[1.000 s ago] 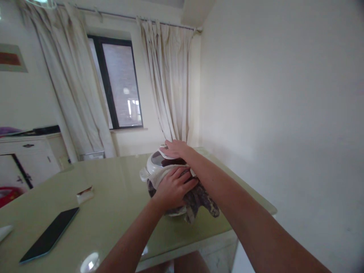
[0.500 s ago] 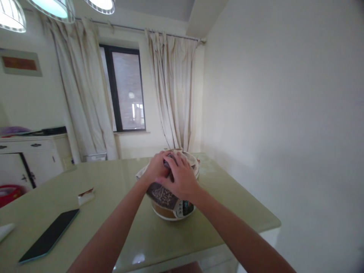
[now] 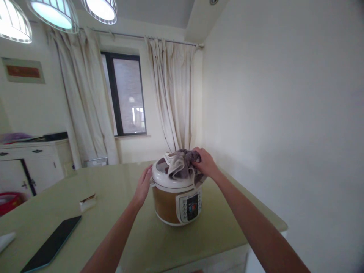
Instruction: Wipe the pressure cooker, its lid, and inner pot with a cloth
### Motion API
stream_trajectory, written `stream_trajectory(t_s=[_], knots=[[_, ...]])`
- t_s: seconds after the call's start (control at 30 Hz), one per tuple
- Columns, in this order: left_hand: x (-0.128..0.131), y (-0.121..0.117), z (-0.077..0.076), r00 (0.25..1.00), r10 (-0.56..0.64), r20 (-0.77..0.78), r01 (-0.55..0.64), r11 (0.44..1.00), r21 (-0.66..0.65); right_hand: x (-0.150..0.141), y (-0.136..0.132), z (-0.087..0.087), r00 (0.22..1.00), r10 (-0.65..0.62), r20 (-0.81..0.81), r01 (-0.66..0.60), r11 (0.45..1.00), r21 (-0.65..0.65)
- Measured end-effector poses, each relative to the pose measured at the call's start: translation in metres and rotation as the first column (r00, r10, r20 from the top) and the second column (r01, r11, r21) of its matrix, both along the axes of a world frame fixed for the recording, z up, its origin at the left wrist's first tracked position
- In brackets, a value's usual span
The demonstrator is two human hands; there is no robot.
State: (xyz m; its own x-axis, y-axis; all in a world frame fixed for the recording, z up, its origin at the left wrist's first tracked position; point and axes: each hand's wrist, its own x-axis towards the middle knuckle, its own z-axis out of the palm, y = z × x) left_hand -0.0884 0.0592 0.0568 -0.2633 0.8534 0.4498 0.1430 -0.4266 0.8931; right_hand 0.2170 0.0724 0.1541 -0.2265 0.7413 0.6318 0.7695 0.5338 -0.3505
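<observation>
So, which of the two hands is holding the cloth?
The right hand grips the bunched cloth; the left hand, without cloth, is beside the cooker.

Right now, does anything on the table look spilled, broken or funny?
Nothing stands out. I see no spill or damage on the table, and the electric pressure cooker stands upright. The patterned cloth is bunched up on its lid, but the right hand is holding it.

It was a home: cream curtains, hanging lamps (three, lit), a glossy table and, seemingly, a framed picture showed it.
</observation>
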Motion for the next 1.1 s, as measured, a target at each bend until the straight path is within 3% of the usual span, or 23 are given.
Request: stream_trajectory(t_s=[0.07, 0.17, 0.27, 0.33, 0.47, 0.6, 0.73, 0.83, 0.93, 1.0, 1.1], knots=[[0.009, 0.004, -0.010, 0.997, 0.047, 0.053, -0.049, 0.998, 0.041, 0.020, 0.011, -0.001, 0.991, -0.126, -0.041, 0.123, 0.990, -0.062], [0.013, 0.010, -0.015, 0.993, 0.088, 0.082, -0.095, 0.992, 0.085, 0.023, 0.018, 0.001, 0.979, -0.162, -0.125, 0.155, 0.986, -0.064], [0.010, 0.009, -0.017, 0.994, 0.104, 0.023, -0.105, 0.990, 0.098, -0.013, 0.017, 0.007, 0.989, -0.033, -0.146, 0.038, 0.999, 0.030], [0.010, 0.002, -0.018, 0.992, 0.122, -0.022, -0.119, 0.988, 0.097, -0.048, 0.015, 0.014, 0.999, 0.019, -0.047, -0.017, 1.000, 0.026], [0.019, -0.021, -0.024, 0.970, 0.224, -0.095, -0.214, 0.972, 0.100, -0.105, 0.016, 0.039, 0.971, -0.014, 0.240, 0.017, 1.000, -0.011], [0.040, -0.048, -0.033, 0.923, 0.346, -0.169, -0.312, 0.929, 0.199, -0.130, 0.025, 0.063, 0.942, -0.005, 0.335, 0.047, 0.992, -0.120], [0.063, -0.071, -0.036, 0.876, 0.457, -0.153, -0.406, 0.871, 0.278, -0.161, 0.023, 0.062, 0.918, -0.081, 0.389, 0.133, 0.985, -0.107], [0.071, -0.079, -0.032, 0.834, 0.529, -0.158, -0.464, 0.826, 0.321, -0.189, 0.011, 0.049, 0.846, 0.004, 0.533, -0.013, 1.000, 0.014], [0.072, -0.078, -0.029, 0.759, 0.634, -0.148, -0.546, 0.744, 0.386, -0.201, -0.005, 0.040, 0.740, 0.191, 0.645, -0.249, 0.969, -0.002], [0.072, -0.077, -0.028, 0.714, 0.688, -0.130, -0.596, 0.694, 0.404, -0.194, -0.018, 0.039, 0.705, 0.305, 0.640, -0.359, 0.932, -0.048], [0.074, -0.084, -0.028, 0.707, 0.702, -0.078, -0.614, 0.666, 0.425, -0.170, -0.042, 0.038, 0.725, 0.357, 0.589, -0.430, 0.902, -0.017]])
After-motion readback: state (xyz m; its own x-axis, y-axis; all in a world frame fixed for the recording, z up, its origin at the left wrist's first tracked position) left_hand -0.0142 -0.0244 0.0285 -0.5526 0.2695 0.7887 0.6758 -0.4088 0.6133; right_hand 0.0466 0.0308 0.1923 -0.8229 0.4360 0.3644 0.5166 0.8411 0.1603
